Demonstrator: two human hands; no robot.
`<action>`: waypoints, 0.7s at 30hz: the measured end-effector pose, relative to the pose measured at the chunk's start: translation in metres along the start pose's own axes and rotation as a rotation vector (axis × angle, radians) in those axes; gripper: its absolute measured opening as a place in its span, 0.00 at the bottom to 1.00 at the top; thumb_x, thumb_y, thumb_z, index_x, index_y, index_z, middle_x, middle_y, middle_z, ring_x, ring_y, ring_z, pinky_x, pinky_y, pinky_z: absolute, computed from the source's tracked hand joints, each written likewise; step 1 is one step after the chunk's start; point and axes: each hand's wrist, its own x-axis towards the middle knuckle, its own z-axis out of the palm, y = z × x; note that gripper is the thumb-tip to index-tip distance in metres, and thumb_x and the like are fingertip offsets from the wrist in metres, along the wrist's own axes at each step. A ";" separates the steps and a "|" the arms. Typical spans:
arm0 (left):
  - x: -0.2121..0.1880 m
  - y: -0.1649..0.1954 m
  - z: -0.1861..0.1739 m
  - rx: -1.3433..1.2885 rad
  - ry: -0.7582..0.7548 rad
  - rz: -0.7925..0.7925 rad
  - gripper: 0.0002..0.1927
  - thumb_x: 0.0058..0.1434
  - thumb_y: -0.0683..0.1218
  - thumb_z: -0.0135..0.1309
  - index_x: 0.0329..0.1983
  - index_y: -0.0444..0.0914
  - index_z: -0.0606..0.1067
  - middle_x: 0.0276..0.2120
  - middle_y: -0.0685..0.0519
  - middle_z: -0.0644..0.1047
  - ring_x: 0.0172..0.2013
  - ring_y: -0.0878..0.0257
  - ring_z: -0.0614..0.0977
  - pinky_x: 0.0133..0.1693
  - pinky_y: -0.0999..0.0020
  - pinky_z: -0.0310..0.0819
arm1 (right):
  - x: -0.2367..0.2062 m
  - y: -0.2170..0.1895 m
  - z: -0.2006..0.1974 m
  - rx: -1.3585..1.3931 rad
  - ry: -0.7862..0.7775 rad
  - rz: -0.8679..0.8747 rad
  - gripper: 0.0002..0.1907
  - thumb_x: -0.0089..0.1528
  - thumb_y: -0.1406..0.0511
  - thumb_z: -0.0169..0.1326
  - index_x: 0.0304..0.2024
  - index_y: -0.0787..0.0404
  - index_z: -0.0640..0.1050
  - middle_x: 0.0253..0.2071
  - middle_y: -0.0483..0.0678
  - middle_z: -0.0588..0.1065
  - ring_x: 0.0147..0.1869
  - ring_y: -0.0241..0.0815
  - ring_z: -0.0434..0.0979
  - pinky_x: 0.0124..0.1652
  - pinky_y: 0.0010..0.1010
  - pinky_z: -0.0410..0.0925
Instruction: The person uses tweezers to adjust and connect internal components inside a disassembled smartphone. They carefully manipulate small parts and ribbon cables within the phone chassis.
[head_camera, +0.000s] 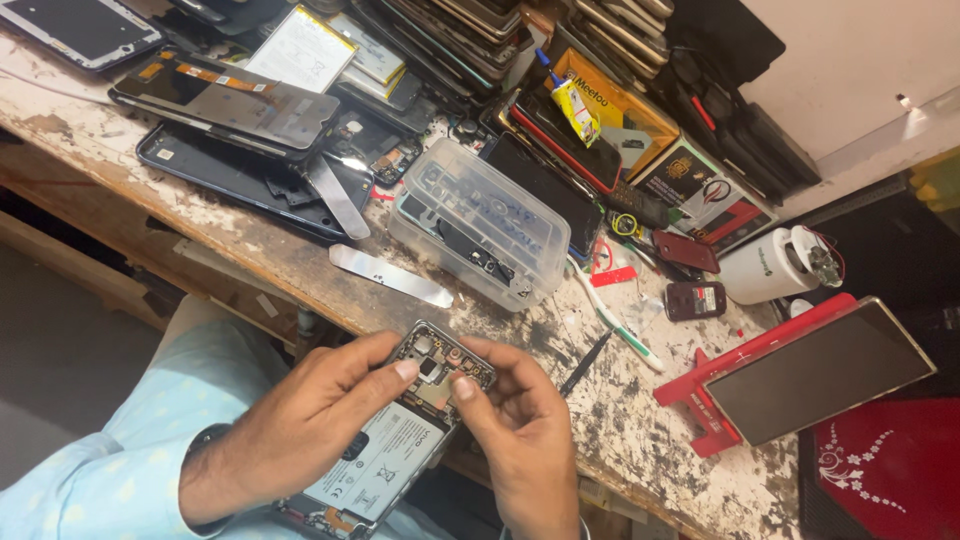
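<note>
We have the opened phone, its back cover off, lying low in the view at about six o'clock, its white battery towards us and its dark upper board pointing to one o'clock, over the near edge of the workbench. To work this upper board well, we judge it best to keep the frame steady from below and to press lightly with the tips only, since the parts there look small and fragile. Our left hand comes in from eight o'clock, fingers loosely curled over the battery side, forefinger tip resting on the board. Our right hand comes from five o'clock, partly closed, thumb tip pressed on the board just beside the left forefinger; we cannot tell whether anything small is pinched there. A black spudger lies near at two o'clock, a metal pry blade at twelve, and the clear plastic box beyond it. A red stand with a screen sits at three o'clock.
</note>
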 end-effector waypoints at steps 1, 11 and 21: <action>0.000 -0.002 -0.001 -0.032 -0.020 0.017 0.15 0.69 0.49 0.47 0.38 0.34 0.77 0.19 0.58 0.72 0.22 0.74 0.69 0.23 0.70 0.64 | 0.001 0.002 -0.001 0.005 0.005 0.028 0.17 0.62 0.71 0.58 0.54 0.69 0.78 0.38 0.49 0.81 0.40 0.33 0.79 0.41 0.23 0.71; -0.002 -0.006 0.001 -0.001 -0.038 0.001 0.16 0.70 0.50 0.47 0.37 0.33 0.77 0.18 0.58 0.73 0.22 0.74 0.70 0.22 0.72 0.65 | -0.001 0.009 -0.008 0.049 0.039 0.104 0.14 0.61 0.70 0.59 0.49 0.69 0.79 0.36 0.49 0.81 0.36 0.32 0.77 0.36 0.22 0.68; -0.002 -0.007 -0.003 -0.136 -0.067 0.171 0.14 0.72 0.49 0.47 0.40 0.35 0.77 0.24 0.60 0.77 0.27 0.77 0.74 0.26 0.74 0.69 | -0.001 0.015 0.004 0.050 0.078 -0.024 0.17 0.59 0.72 0.58 0.51 0.66 0.75 0.43 0.50 0.79 0.40 0.33 0.80 0.40 0.24 0.75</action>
